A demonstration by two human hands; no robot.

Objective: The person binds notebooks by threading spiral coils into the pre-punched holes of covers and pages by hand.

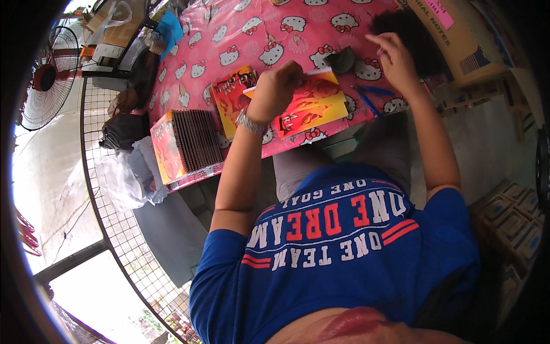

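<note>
A notebook [321, 109] with a red and yellow flame cover lies at the table's near edge. My left hand [279, 86] is closed at its far edge, fingers curled around that edge; the exact grip is partly hidden. To the right, my right hand [395, 57] is raised with its fingers apart, holding nothing. Between the hands sits a small dark grey piece [341, 59]. Blue-handled pliers [372, 98] lie just right of the notebook. Another flame-cover notebook [229, 97] is left of my left wrist, and a stack of spiral-bound notebooks [195, 140] stands farther left.
A pink patterned cloth [240, 37] covers the table. At the far right are a black bristly heap [404, 34] and a cardboard box [464, 43]. Plastic bags [132, 175] hang off the left edge, near a fan [48, 77] and a wire grille [109, 206].
</note>
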